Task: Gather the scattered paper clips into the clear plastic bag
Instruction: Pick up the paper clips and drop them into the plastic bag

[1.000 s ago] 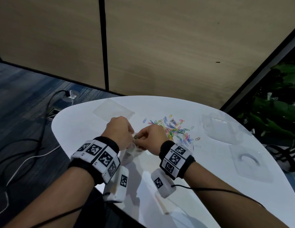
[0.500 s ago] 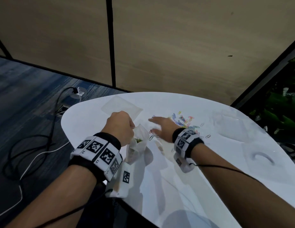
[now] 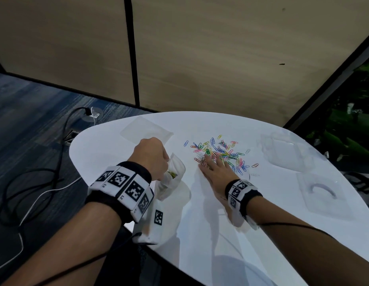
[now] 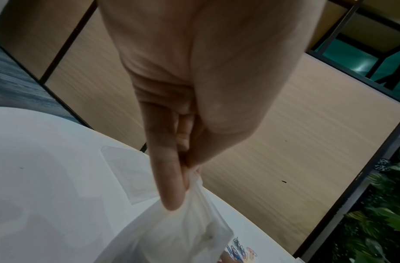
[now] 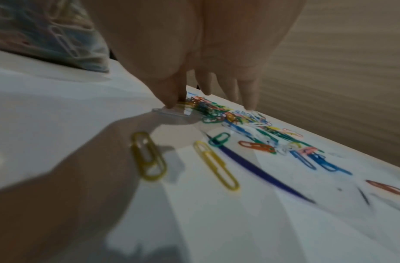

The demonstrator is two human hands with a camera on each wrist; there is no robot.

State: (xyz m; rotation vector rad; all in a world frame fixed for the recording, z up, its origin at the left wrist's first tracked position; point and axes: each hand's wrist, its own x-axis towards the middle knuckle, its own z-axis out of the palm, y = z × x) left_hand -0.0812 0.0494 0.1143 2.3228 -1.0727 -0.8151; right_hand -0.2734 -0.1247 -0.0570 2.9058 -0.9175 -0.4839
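A heap of coloured paper clips (image 3: 220, 153) lies in the middle of the white table (image 3: 200, 234). My left hand (image 3: 165, 162) pinches the rim of a small clear plastic bag (image 3: 175, 172), which hangs above the table with a few clips inside. The left wrist view shows thumb and fingers (image 4: 171, 186) clamped on the bag's edge (image 4: 183, 231). My right hand (image 3: 210, 164) lies open on the near left side of the heap. In the right wrist view its fingertips (image 5: 248, 99) touch the clips (image 5: 239, 121), and loose yellow clips (image 5: 149, 156) lie nearer the wrist.
A flat empty clear bag (image 3: 146, 131) lies behind my left hand. Two more clear bags (image 3: 282, 149) (image 3: 321, 193) lie at the right. The table's curved edge (image 3: 76, 153) is close on the left, with cables (image 3: 35, 182) on the floor below. A wood panel wall stands behind.
My right hand has left the bag's mouth, moved away to the heap of clips and spread flat on it. The left hand still holds the bag, its mouth now unobstructed.
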